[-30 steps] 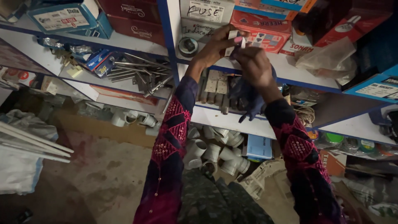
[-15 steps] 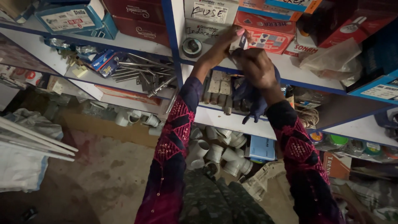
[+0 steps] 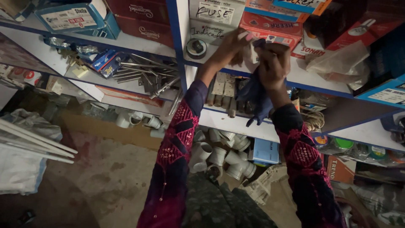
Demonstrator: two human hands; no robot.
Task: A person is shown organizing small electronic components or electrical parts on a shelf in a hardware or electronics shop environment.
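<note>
The small pale piece (image 3: 252, 54) is best kept pinched in the left hand (image 3: 231, 47) just above the shelf edge (image 3: 320, 86), while the blue cloth (image 3: 254, 95) gripped by the right hand (image 3: 274, 63) is rubbed over it.

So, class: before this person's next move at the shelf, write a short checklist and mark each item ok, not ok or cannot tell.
1. Left hand at the small pale item: ok.
2. Right hand holding the dark blue cloth: ok.
3. Cloth hanging free of the shelf edge: cannot tell.
4. Round black reel apart from both hands: ok.
5. Grip on the pale item firm: cannot tell.
</note>
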